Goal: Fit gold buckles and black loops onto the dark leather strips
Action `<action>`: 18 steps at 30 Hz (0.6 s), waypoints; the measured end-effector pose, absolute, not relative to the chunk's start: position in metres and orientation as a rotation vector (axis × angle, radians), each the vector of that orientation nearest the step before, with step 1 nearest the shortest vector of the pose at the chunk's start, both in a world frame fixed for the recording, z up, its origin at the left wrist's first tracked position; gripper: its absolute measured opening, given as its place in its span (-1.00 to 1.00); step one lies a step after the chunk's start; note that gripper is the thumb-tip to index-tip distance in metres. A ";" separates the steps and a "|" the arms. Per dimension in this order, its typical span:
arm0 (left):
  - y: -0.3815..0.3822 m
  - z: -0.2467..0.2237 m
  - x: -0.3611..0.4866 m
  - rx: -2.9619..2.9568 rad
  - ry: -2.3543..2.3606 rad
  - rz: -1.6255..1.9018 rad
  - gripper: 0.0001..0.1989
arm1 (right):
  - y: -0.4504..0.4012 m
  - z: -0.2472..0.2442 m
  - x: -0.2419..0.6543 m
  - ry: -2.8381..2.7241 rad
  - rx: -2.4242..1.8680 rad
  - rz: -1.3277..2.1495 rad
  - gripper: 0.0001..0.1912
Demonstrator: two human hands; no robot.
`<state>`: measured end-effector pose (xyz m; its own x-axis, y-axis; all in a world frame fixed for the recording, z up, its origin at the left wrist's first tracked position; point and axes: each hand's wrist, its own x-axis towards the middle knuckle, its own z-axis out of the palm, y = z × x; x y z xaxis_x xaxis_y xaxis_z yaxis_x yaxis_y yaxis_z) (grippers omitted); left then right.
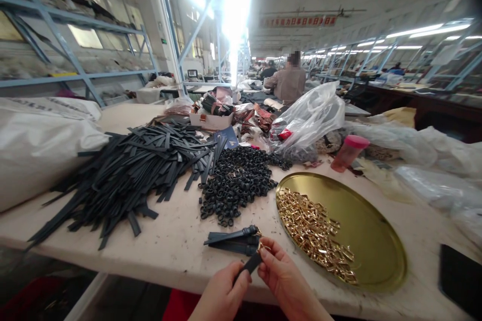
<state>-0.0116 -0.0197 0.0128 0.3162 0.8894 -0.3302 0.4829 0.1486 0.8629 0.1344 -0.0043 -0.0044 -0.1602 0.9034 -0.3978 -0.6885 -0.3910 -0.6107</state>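
Near the table's front edge, my left hand point(229, 286) pinches a short black strap point(249, 265). My right hand point(276, 266) holds the strap's upper end, where a small gold buckle point(260, 246) shows at the fingertips. Just beyond my hands lies a small stack of black straps point(231, 241) with gold buckles at the right end. A heap of black loops point(237, 180) sits farther back. To the right, a round gold tray point(371, 230) holds many gold buckles point(312, 230). A large pile of loose black strips point(139, 170) spreads over the left side.
A white sack point(45, 145) stands at the left edge. Behind the loops are an open box point(211, 121), a clear plastic bag point(312, 115) and a pink-lidded jar point(349, 153). A dark flat object point(461, 276) lies at the right. A person point(291, 80) is farther back.
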 end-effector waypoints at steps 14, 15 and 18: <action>-0.024 0.024 -0.017 1.738 1.325 0.461 -0.73 | -0.024 -0.021 0.120 -0.295 -0.964 1.904 -0.66; -0.023 0.024 -0.016 1.713 1.293 0.479 -0.73 | -0.025 -0.024 0.119 -0.387 -0.980 1.857 -0.66; -0.022 0.024 -0.012 1.597 1.221 0.503 -0.78 | -0.025 -0.027 0.118 -0.588 -1.047 1.700 -0.67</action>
